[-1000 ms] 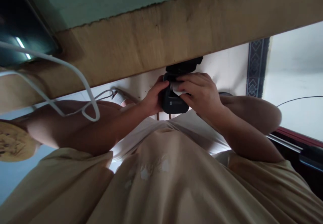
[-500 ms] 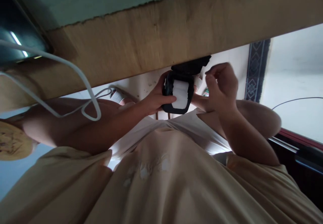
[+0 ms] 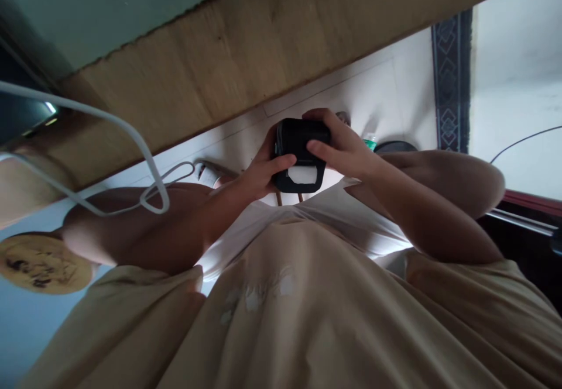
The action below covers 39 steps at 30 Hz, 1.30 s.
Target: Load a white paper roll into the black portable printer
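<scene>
Both hands clasp 1 black device [image 3: 301, 156] at the frame's 12 o'clock: the left hand [image 3: 262, 169] wraps its 9 o'clock side, the right hand [image 3: 346, 148] its 3 o'clock side.

My one camera sits on my head and looks steeply down my own chest; my shirt [image 3: 307, 319] fills the lower frame, very near; my hands meet at upper centre, close in; the wooden table edge [image 3: 246, 67] crosses the top; there is no second view.
</scene>
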Available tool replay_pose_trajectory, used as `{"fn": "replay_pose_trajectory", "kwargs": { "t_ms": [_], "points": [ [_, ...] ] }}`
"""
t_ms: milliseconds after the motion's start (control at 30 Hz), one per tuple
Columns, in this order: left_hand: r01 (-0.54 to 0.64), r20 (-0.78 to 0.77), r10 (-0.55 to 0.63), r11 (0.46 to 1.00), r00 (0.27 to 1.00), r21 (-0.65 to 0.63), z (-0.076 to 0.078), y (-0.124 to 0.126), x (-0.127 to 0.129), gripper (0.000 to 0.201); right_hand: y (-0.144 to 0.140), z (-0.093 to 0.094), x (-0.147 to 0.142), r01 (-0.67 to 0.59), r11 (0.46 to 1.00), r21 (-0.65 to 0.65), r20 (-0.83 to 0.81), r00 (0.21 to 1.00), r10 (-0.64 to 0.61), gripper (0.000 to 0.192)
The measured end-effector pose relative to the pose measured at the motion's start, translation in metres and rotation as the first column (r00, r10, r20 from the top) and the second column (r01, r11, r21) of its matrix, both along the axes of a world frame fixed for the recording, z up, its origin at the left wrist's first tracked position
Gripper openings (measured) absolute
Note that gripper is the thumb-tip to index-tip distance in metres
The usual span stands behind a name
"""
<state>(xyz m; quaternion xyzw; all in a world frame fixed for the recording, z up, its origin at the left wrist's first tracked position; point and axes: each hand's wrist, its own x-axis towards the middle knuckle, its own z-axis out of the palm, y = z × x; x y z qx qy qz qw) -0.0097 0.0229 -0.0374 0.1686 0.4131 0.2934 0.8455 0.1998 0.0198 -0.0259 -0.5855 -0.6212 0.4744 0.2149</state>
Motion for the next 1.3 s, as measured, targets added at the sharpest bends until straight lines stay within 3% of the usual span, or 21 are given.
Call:
{"fn": "replay_pose_trajectory", "kwargs": {
  "t_ms": [100,267,467,600,767,900,967,1133,1300],
  "points": [
    [-0.012,-0.066,0.011,1.0,0.998,-0.004,0.003,0.0,-0.001,0.064,0.002,0.004,-0.003,-0.095,0.995,0.001,-0.013,0.995,0.095,0.087],
    [0.027,-0.103,-0.027,1.0,0.994,0.001,0.004,0.003,-0.009,0.069,0.005,0.005,-0.008,-0.16,0.98,0.122,0.069,0.986,0.152,0.088],
    [-0.052,0.033,0.059,0.982,0.998,-0.181,0.009,0.011,-0.007,0.044,0.003,0.008,-0.011,-0.112,0.972,0.205,0.192,0.979,0.072,0.075],
    [-0.006,0.029,0.015,0.959,0.999,-0.282,0.007,0.016,-0.003,0.033,0.004,0.012,-0.005,-0.098,0.964,0.249,0.156,0.986,0.06,0.066],
    [-0.071,-0.006,0.071,0.981,0.997,-0.178,-0.003,0.014,0.002,0.034,0.004,0.011,0.0,-0.124,0.976,0.179,0.077,0.991,0.112,0.067],
    [-0.13,-0.042,0.128,0.989,0.991,-0.075,-0.007,0.013,0.004,0.033,0.002,0.007,0.001,-0.152,0.964,0.217,0.108,0.986,0.131,0.075],
    [-0.127,-0.037,0.124,0.987,0.992,-0.102,-0.006,0.014,0.004,0.031,0.002,0.008,0.001,-0.17,0.948,0.271,0.143,0.981,0.135,0.077],
    [-0.044,-0.013,0.042,0.969,0.999,-0.242,-0.003,0.018,0.003,0.044,0.001,0.023,0.0,-0.088,0.909,0.407,0.274,0.961,-0.03,0.069],
    [-0.079,-0.026,0.077,0.99,0.997,-0.121,-0.008,0.014,0.004,0.029,-0.001,0.035,-0.001,0.126,0.912,0.39,0.356,0.893,-0.275,0.033]
  ]
}}
